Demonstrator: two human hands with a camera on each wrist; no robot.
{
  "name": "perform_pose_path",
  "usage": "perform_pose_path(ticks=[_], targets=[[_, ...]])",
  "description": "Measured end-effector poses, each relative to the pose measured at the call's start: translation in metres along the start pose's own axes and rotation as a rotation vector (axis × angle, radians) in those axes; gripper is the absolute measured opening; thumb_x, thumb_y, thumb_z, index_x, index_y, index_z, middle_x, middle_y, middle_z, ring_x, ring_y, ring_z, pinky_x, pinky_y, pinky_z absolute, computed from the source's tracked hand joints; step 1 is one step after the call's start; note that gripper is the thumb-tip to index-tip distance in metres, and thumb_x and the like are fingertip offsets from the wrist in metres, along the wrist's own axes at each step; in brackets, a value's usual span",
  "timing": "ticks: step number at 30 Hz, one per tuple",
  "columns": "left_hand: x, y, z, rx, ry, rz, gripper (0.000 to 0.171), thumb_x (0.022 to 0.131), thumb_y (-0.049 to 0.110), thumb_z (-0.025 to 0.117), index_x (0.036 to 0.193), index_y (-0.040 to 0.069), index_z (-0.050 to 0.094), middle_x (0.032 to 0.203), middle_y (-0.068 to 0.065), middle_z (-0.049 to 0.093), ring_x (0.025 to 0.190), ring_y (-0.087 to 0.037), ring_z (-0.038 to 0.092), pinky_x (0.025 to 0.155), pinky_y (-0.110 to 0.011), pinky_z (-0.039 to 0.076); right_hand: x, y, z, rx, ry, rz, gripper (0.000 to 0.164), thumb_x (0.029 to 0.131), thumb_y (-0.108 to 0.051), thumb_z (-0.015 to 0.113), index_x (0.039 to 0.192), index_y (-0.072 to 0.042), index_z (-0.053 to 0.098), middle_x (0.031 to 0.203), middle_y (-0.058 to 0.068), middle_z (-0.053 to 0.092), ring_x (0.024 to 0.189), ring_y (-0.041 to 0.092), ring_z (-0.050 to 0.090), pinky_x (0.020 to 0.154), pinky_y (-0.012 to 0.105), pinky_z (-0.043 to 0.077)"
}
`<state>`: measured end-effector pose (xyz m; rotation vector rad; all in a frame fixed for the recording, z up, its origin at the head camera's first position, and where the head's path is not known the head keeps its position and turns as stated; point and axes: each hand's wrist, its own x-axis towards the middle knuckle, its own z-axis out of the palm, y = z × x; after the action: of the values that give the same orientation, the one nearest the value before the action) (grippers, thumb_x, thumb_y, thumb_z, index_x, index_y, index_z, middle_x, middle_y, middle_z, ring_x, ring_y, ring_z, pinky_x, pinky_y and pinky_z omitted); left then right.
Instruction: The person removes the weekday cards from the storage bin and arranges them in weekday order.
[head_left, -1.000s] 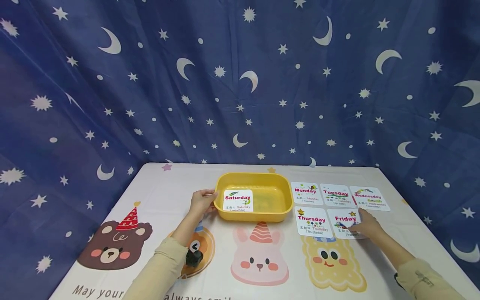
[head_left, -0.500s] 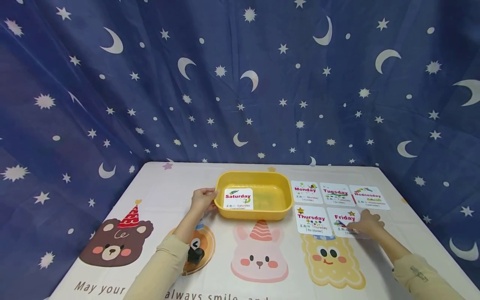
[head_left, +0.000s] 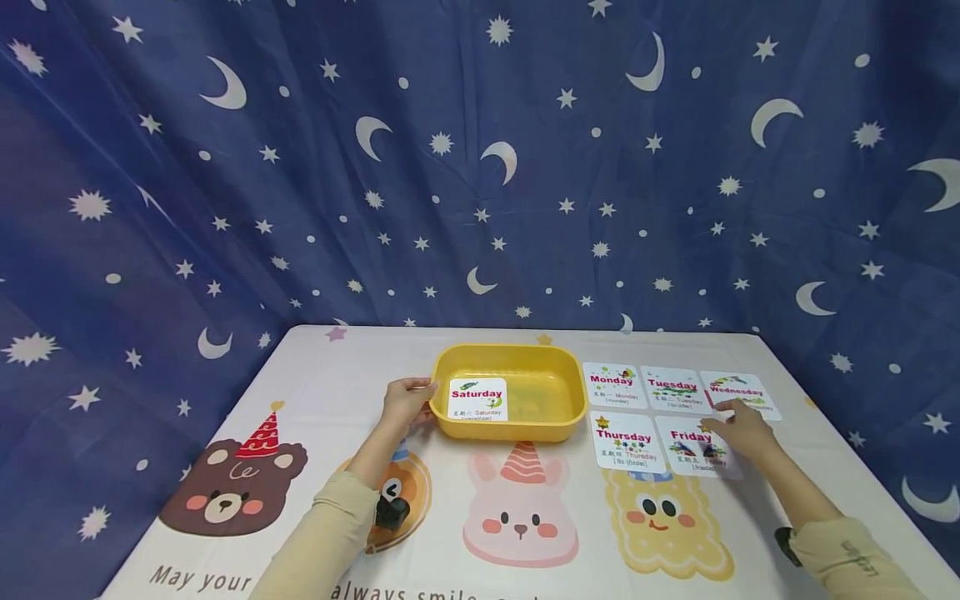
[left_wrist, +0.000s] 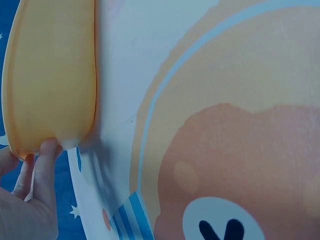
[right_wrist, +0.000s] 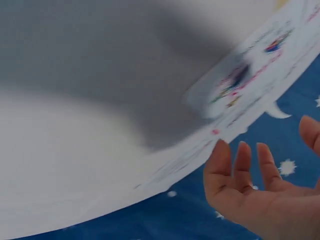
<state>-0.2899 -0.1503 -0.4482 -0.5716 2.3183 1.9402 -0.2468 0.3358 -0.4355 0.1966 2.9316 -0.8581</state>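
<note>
My left hand (head_left: 405, 406) grips the left end of a yellow plastic basin (head_left: 568, 432); in the left wrist view its fingers (left_wrist: 46, 165) lie against the basin's wall. A Saturday card (head_left: 477, 400) leans inside at the left. My right hand (head_left: 744, 429) hovers over the Friday card (head_left: 686, 454) and the lower edge of the Wednesday card (head_left: 757, 396). Its fingers are loosely bent and hold nothing, as the right wrist view also shows. The Friday card lies on the table, partly covered by this hand in the head view.
Monday (head_left: 612, 387) and Tuesday (head_left: 675, 400) cards complete the back row, with a Thursday card (head_left: 626, 454) in front beside Friday. A white tablecloth (head_left: 375, 350) printed with cartoon animals covers the table. Behind hangs a blue curtain (head_left: 525, 100) with moons and stars.
My right hand has let go of the Friday card's right side and risen up and away toward the Wednesday card. The left hand and the basin stay put.
</note>
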Motion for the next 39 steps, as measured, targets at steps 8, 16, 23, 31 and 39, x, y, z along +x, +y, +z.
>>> perform_pose_path(ticks=[8, 16, 23, 31, 39], targets=[[0.003, -0.004, 0.001, 0.012, -0.014, 0.015, 0.035, 0.089, 0.021, 0.066, 0.116, 0.0, 0.061, 0.099, -0.017, 0.066, 0.068, -0.016, 0.064, 0.062, -0.028, 0.059, -0.008, -0.04, 0.018, 0.164, 0.09, -0.064, 0.038, 0.095, -0.018, 0.05, 0.12, 0.01, 0.049, 0.102, 0.029, 0.054, 0.084, 0.031, 0.054, 0.061, 0.025, 0.04], [-0.008, 0.002, 0.001, 0.009, -0.002, 0.03, 0.031, 0.092, 0.016, 0.061, 0.118, 0.0, 0.06, 0.102, -0.016, 0.064, 0.062, -0.009, 0.06, 0.063, -0.025, 0.058, -0.007, -0.106, 0.04, 0.461, 0.021, -0.161, 0.035, 0.095, -0.012, 0.05, 0.124, 0.008, 0.051, 0.105, 0.026, 0.061, 0.079, 0.014, 0.062, 0.068, 0.023, 0.056], [-0.013, 0.001, 0.003, 0.001, -0.007, 0.038, 0.031, 0.092, 0.015, 0.06, 0.118, -0.002, 0.06, 0.107, -0.02, 0.064, 0.065, -0.01, 0.061, 0.067, -0.029, 0.059, -0.01, -0.159, 0.054, 0.508, -0.095, -0.241, 0.033, 0.093, -0.007, 0.052, 0.121, 0.011, 0.052, 0.102, 0.026, 0.062, 0.077, 0.019, 0.062, 0.069, 0.032, 0.058], [-0.011, 0.0, 0.002, 0.006, 0.011, 0.023, 0.03, 0.092, 0.015, 0.061, 0.118, -0.001, 0.061, 0.104, -0.018, 0.064, 0.067, -0.011, 0.06, 0.066, -0.027, 0.058, -0.001, -0.196, 0.084, 0.512, -0.222, -0.212, 0.033, 0.094, -0.009, 0.054, 0.122, 0.008, 0.052, 0.105, 0.024, 0.059, 0.081, 0.03, 0.062, 0.072, 0.036, 0.059], [-0.01, 0.003, 0.0, 0.01, 0.007, 0.017, 0.032, 0.092, 0.016, 0.061, 0.12, 0.0, 0.06, 0.105, -0.017, 0.063, 0.064, -0.01, 0.058, 0.064, -0.025, 0.057, 0.014, -0.218, 0.108, 0.604, -0.316, -0.053, 0.039, 0.093, -0.01, 0.053, 0.127, 0.008, 0.047, 0.118, 0.026, 0.055, 0.089, 0.033, 0.063, 0.074, 0.034, 0.059]])
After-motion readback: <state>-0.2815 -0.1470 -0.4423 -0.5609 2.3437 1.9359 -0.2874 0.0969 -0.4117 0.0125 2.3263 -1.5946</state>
